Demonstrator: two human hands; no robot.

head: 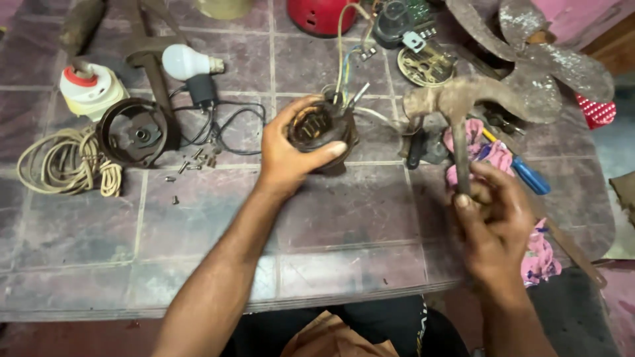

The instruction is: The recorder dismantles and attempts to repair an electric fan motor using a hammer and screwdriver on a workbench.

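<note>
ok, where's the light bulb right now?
The white light bulb lies at the upper left of the head view, on the tiled table, just above the black adapter.

A: L hand (288, 149)?
B: Forearm reaching fwd, fingers curled, thumb across, gripping.
A: R hand (493, 215)?
B: Closed fist, thumb on top, wrist bent inward, held nearer the body.

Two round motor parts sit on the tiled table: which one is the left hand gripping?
The wired motor core, clasped by the left hand at table centre. The other, a dark empty motor housing, lies untouched beside the rope coil.
</note>
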